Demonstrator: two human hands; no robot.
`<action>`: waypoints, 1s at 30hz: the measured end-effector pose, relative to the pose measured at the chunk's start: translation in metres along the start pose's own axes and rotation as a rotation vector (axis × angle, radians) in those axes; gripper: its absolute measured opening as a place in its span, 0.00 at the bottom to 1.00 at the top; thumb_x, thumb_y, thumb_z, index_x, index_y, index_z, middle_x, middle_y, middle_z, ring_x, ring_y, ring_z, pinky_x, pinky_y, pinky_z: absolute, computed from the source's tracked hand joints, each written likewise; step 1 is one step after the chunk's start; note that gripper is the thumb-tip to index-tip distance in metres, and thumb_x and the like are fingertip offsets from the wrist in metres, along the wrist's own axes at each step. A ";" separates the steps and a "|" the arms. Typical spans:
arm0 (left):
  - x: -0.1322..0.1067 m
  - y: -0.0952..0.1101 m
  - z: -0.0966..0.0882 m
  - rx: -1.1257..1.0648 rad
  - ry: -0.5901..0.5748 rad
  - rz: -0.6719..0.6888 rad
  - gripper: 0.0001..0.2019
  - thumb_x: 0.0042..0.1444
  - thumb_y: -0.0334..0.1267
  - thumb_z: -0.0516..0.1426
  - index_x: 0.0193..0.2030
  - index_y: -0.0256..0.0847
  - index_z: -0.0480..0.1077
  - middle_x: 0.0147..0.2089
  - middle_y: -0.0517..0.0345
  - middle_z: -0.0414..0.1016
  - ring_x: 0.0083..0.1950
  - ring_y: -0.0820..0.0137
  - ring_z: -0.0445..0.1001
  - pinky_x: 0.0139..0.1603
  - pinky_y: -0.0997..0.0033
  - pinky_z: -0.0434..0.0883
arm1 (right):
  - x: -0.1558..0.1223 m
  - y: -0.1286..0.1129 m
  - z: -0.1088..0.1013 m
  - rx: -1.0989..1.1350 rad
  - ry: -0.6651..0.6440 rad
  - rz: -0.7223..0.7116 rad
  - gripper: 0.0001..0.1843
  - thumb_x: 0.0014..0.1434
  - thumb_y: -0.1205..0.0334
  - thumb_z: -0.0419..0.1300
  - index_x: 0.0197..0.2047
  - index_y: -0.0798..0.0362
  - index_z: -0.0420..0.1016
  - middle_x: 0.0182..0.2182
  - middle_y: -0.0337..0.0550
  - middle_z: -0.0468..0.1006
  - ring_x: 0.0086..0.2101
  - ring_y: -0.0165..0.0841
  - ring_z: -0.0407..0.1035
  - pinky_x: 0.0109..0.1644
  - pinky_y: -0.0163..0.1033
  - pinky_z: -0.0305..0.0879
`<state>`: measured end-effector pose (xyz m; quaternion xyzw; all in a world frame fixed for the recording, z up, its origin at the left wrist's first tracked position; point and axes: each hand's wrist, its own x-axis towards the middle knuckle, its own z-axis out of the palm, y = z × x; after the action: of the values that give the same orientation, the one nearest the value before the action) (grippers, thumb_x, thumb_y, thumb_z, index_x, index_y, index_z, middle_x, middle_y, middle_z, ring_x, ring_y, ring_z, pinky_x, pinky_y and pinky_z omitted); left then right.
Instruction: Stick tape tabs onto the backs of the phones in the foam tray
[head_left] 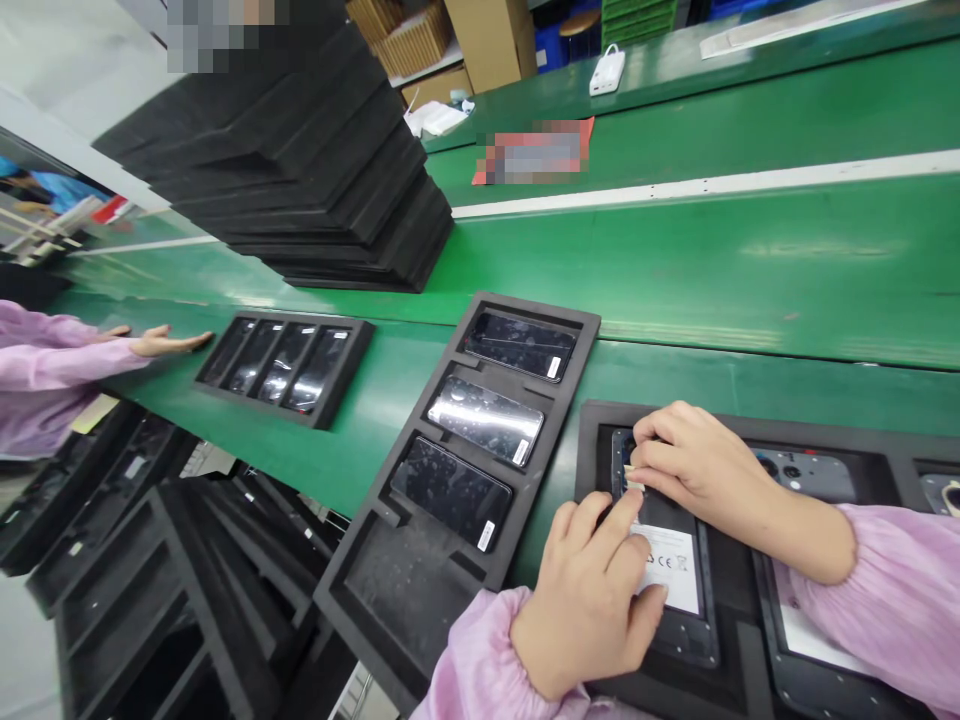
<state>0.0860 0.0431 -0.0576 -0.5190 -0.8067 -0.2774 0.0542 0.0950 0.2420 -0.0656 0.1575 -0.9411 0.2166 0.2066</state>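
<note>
Left hand (pixel 592 590) rests loosely open on a phone (pixel 675 590) in a tray (pixel 592 440); just above it, right hand (pixel 697 465) pinches a small tab (pixel 636 487)

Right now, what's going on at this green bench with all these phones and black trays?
A person in pink sleeves has both hands on a phone lying face down in a black foam tray. The left hand presses on its white label, while the right hand pinches something small at the phone's top edge. Beside it, another tray holds three phones, with one slot bare. Farther left, a co-worker's hand rests by a third tray.
</note>
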 end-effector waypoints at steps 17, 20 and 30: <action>0.002 0.002 0.005 0.054 -0.044 -0.025 0.08 0.61 0.37 0.49 0.38 0.36 0.67 0.55 0.50 0.72 0.50 0.58 0.66 0.46 0.57 0.66 | 0.000 -0.002 0.004 -0.070 0.041 0.044 0.26 0.70 0.54 0.41 0.26 0.53 0.69 0.27 0.42 0.70 0.28 0.34 0.58 0.29 0.37 0.54; 0.001 0.001 0.004 0.024 0.024 0.002 0.09 0.62 0.37 0.48 0.38 0.36 0.66 0.53 0.50 0.73 0.49 0.60 0.68 0.45 0.58 0.67 | 0.001 -0.002 0.003 0.016 0.043 0.086 0.25 0.70 0.53 0.43 0.26 0.53 0.68 0.28 0.41 0.71 0.29 0.33 0.59 0.30 0.37 0.56; -0.002 0.000 0.004 -0.009 0.118 0.001 0.07 0.60 0.36 0.49 0.39 0.35 0.65 0.54 0.43 0.69 0.50 0.59 0.66 0.47 0.58 0.68 | 0.000 -0.004 0.003 0.034 0.056 0.078 0.25 0.70 0.53 0.43 0.27 0.54 0.67 0.27 0.40 0.71 0.29 0.33 0.59 0.31 0.37 0.54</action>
<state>0.0876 0.0435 -0.0615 -0.5023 -0.8007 -0.3110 0.0994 0.0954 0.2373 -0.0672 0.1178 -0.9365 0.2447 0.2216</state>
